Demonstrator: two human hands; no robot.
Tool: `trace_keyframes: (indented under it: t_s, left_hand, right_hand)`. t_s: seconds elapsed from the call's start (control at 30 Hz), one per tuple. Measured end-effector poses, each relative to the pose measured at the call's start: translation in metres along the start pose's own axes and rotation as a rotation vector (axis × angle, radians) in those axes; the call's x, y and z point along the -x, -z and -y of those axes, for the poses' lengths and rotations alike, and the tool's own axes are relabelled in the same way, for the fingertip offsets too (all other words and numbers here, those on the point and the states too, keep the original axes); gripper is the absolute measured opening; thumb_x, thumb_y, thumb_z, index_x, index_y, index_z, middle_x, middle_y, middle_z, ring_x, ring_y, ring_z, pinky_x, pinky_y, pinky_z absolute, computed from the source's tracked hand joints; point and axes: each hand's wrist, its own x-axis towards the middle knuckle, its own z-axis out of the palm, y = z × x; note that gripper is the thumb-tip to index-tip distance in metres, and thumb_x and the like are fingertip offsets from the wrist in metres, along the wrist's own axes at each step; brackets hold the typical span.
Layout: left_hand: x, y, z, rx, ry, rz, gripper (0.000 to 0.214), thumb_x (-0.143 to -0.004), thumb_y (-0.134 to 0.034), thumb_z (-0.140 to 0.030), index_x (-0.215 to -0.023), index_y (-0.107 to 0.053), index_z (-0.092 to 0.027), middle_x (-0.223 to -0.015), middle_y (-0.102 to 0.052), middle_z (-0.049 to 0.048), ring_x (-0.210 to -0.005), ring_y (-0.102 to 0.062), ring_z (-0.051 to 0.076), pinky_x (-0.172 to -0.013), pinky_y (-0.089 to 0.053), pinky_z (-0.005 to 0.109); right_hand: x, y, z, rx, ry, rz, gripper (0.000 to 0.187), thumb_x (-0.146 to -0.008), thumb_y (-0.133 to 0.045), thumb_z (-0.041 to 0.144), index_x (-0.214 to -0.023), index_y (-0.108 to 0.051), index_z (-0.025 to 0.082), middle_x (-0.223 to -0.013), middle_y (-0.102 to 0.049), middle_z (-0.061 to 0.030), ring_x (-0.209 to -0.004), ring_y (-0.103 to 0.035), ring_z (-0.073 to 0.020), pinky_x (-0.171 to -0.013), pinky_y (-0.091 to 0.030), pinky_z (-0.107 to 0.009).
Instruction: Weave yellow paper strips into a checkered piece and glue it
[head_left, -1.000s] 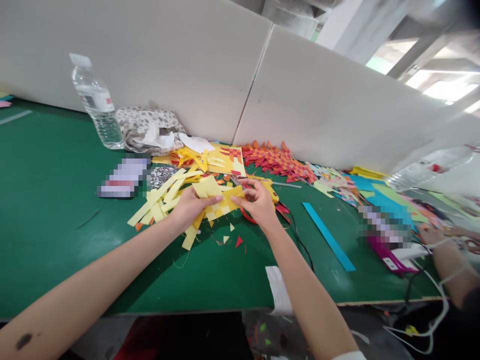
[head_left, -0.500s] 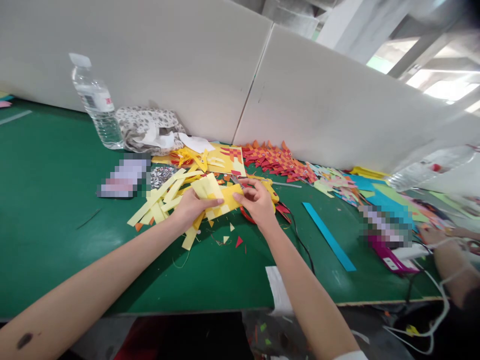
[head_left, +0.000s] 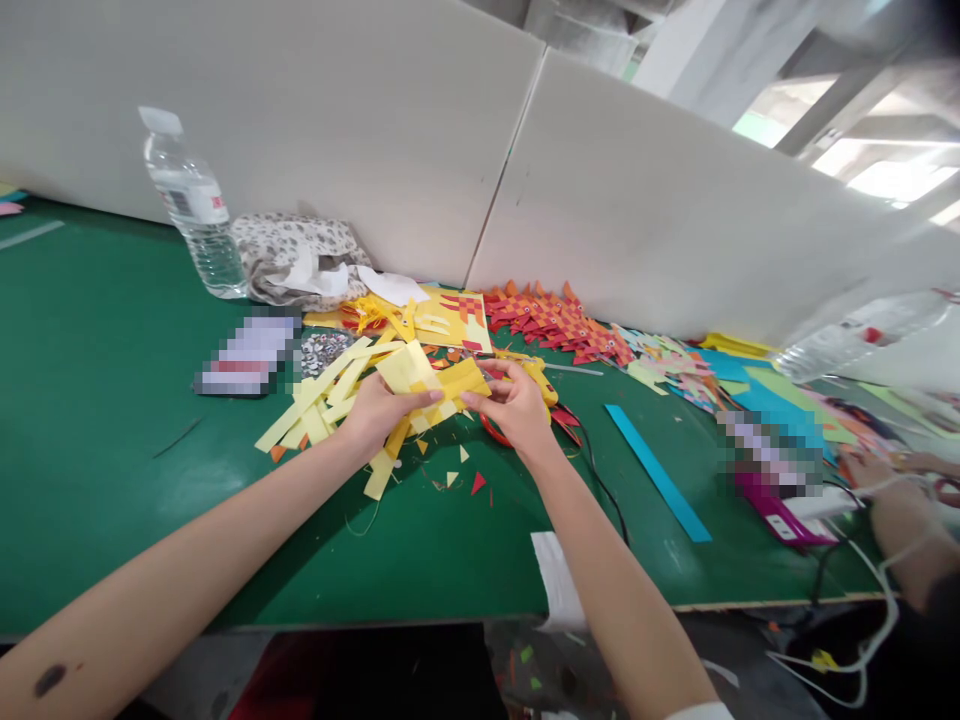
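Between both hands is a piece of woven paper strips (head_left: 410, 369), pale yellow on the left and deeper yellow on the right. My left hand (head_left: 379, 418) pinches its left part, thumb on top. My right hand (head_left: 517, 408) is closed on the deeper yellow right end, thumb against the near face. Below and to the left lie loose pale yellow paper strips (head_left: 311, 400). Scissors with red handles (head_left: 495, 432) and a yellow glue gun (head_left: 544, 380) lie partly hidden behind my right hand.
Orange-red woven paper fish (head_left: 551, 325) are heaped by the partition. A water bottle (head_left: 195, 210) and a blurred phone (head_left: 249, 352) stand and lie at left. A blue paper strip (head_left: 658, 472) and a purple-and-white power strip (head_left: 784, 515) are at right. Another person's hand (head_left: 870, 470) is far right.
The woven paper has tilted a little in my hands, its right part folding or turning up. My right thumb has slid slightly left along it.
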Motion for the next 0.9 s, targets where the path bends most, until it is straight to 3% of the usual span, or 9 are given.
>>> trace_keyframes:
  t_s: [0.4, 0.6, 0.77, 0.9]
  left_hand:
    - [0.002, -0.002, 0.0, 0.051, -0.006, -0.003, 0.046, -0.055, -0.079, -0.026, -0.097, -0.063, -0.015, -0.099, -0.069, 0.0124, -0.08, -0.067, 0.026, -0.068, -0.056, 0.038]
    - [0.004, -0.005, -0.005, 0.076, -0.001, -0.028, 0.044, -0.054, -0.079, -0.023, -0.094, -0.063, -0.014, -0.096, -0.07, 0.0126, -0.079, -0.067, 0.026, -0.068, -0.056, 0.038]
    - [0.005, -0.005, -0.006, 0.063, -0.028, -0.045, 0.041, -0.055, -0.078, -0.022, -0.093, -0.064, -0.015, -0.095, -0.071, 0.0111, -0.077, -0.068, 0.025, -0.068, -0.056, 0.037]
    - [0.006, -0.006, -0.006, 0.061, -0.034, -0.033, 0.037, -0.056, -0.077, -0.021, -0.091, -0.065, -0.015, -0.096, -0.07, 0.0109, -0.076, -0.067, 0.023, -0.069, -0.056, 0.035]
  right_hand:
    - [0.001, -0.006, -0.002, -0.074, -0.049, 0.009, 0.056, -0.05, -0.08, 0.029, -0.098, -0.052, 0.022, -0.076, -0.07, 0.0003, -0.065, -0.067, -0.0181, -0.065, -0.055, -0.033]
    - [0.0, -0.005, 0.003, -0.073, 0.001, -0.12, 0.047, -0.055, -0.078, 0.031, -0.095, -0.054, 0.022, -0.068, -0.067, 0.0022, -0.061, -0.066, -0.0167, -0.063, -0.056, -0.031]
    - [0.003, -0.014, -0.002, -0.143, -0.088, 0.018, 0.063, -0.05, -0.08, 0.029, -0.103, -0.047, 0.022, -0.082, -0.07, -0.0011, -0.07, -0.068, -0.0195, -0.068, -0.056, -0.035]
    - [0.004, -0.019, -0.01, -0.147, -0.05, 0.062, 0.063, -0.052, -0.079, 0.027, -0.105, -0.046, 0.022, -0.086, -0.07, -0.0014, -0.074, -0.068, -0.0208, -0.071, -0.056, -0.037]
